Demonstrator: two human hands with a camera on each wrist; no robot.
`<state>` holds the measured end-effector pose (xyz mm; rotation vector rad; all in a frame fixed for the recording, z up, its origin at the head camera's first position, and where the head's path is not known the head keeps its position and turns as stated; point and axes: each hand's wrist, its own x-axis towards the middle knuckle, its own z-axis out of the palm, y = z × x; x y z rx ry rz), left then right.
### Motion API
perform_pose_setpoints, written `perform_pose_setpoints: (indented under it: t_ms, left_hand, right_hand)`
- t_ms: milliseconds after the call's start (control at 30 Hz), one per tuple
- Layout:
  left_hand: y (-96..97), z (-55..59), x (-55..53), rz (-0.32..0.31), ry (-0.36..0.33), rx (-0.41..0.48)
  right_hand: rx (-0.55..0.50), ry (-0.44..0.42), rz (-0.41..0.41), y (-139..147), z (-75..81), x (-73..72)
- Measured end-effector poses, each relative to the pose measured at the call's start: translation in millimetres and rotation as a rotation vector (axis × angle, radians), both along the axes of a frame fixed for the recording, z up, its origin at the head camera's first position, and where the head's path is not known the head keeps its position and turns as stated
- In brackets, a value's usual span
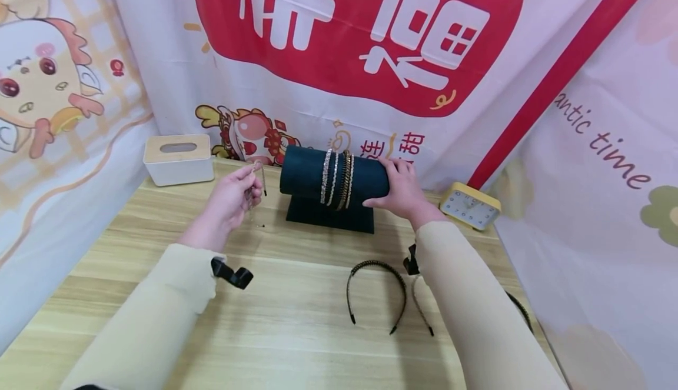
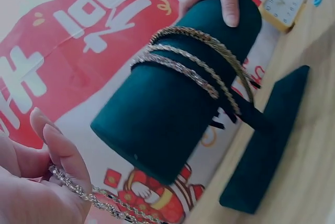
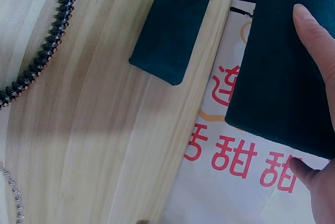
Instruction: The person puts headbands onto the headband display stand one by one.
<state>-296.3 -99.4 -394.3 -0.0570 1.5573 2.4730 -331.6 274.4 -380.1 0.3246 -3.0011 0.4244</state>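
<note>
Beside the left end of the dark green stand [image 1: 298, 171], a thin beaded headband [image 2: 93, 200] is pinched in the left hand [image 1: 233, 197]. The stand's right end is gripped by the right hand [image 1: 404, 189], thumb in front. Several hairbands [image 1: 333, 178] are hung over the roll, and a black headband [image 1: 377, 263] is laid on the table [image 1: 275, 325].

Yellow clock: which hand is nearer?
Right: the right hand holds the green stand at the end facing the yellow clock; the left hand is beyond the opposite end.
</note>
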Motion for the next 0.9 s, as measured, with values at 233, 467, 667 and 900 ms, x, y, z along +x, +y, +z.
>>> perform_pose_setpoints:
  t_ms: [233, 467, 667, 900]
  left_hand:
    - [19.2, 26.5, -27.6, 0.026, 0.007, 0.013]
    - [33.7, 38.5, -49.3, 0.031, -0.018, 0.025]
    - [44.6, 38.2, -58.0, 0.003, -0.019, 0.023]
    - [58.7, 38.7, -60.0, -0.046, -0.008, 0.002]
  right_hand:
    - [0.002, 0.000, 0.000, -0.6, 0.8, 0.0]
    - [0.006, -0.002, -0.004, -1.1, -0.1, -0.4]
    - [0.008, -0.002, -0.003, -0.3, -0.7, -1.1]
    - [0.011, 0.007, 0.006, 0.2, -1.0, -1.8]
